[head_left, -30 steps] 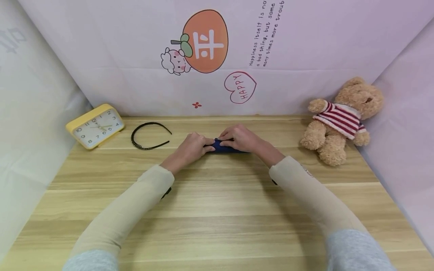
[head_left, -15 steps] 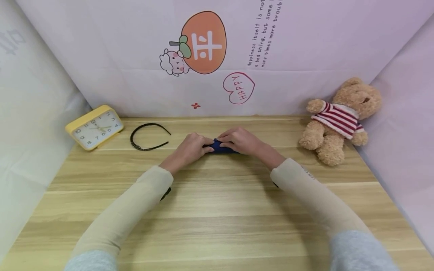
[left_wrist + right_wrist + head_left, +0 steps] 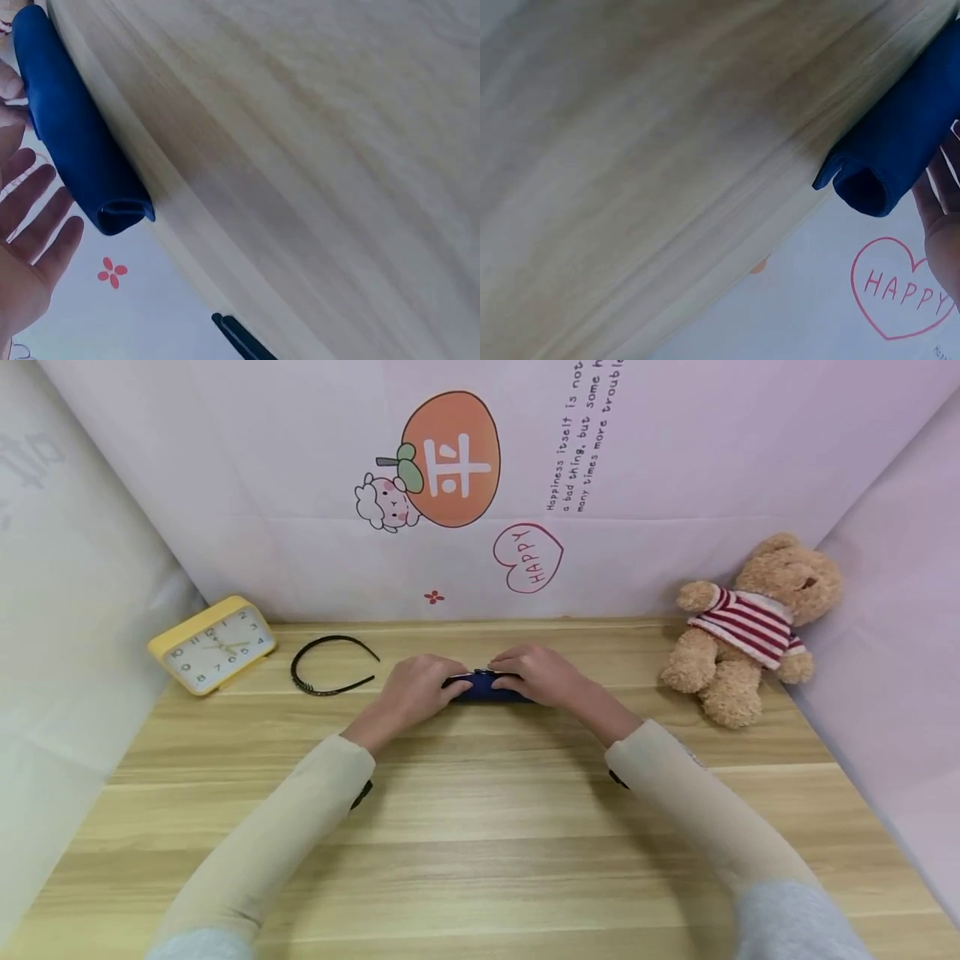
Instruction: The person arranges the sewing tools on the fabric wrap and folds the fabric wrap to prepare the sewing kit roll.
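A dark blue rolled-up piece of soft material (image 3: 482, 690) lies near the back edge of the table, a small dark fastening at the middle of its upper edge. Its near end is hollow, with a loose flap edge, in the left wrist view, where the blue roll (image 3: 75, 127) slants downward. My left hand (image 3: 420, 687) holds its left part, thumb in front and fingers behind. Its right part is held the same way by my right hand (image 3: 549, 677). The other hollow end of the blue roll (image 3: 904, 139) appears in the right wrist view, straight fingers beside it.
A black toothed headband (image 3: 300, 680) lies left of my hands, with a yellow alarm clock (image 3: 213, 647) beyond it. At the right a teddy bear (image 3: 750, 627) in a striped sweater leans on the wall. A printed white sheet (image 3: 315, 560) backs the wooden table (image 3: 480, 843).
My two hands have moved slightly apart along the blue roll. Its upper edge, with a pale line and the dark fastening, now shows between them.
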Available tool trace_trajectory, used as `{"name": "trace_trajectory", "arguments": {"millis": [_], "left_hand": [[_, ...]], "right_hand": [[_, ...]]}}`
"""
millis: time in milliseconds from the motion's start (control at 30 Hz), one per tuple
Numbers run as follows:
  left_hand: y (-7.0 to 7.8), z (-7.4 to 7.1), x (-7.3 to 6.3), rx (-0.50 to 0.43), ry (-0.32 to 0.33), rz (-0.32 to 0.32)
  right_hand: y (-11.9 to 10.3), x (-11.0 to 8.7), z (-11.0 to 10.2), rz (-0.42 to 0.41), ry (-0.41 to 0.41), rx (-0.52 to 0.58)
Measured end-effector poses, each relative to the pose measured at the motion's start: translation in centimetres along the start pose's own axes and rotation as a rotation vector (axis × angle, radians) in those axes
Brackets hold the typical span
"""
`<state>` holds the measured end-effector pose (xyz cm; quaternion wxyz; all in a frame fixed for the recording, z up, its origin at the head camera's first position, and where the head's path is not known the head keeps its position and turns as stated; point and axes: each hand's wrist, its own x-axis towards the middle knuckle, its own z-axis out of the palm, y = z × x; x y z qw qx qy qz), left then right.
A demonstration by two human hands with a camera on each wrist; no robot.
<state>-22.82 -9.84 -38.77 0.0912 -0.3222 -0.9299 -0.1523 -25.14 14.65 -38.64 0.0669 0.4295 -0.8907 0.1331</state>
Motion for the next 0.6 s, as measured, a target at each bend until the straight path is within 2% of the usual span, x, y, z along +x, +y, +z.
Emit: {"name": "trace_trajectory", "arguments": {"millis": [267, 600], "left_hand": [[-0.5, -0.9, -1.4, 0.098, 0.073, -0.007], [-1.1, -1.3, -3.1, 0.150, 0.126, -0.016]], "right_hand": [[-0.2, -1.6, -1.0, 0.104, 0.024, -0.037], [-0.4, -3.1, -2.0, 0.140, 0.056, -0.127]]}}
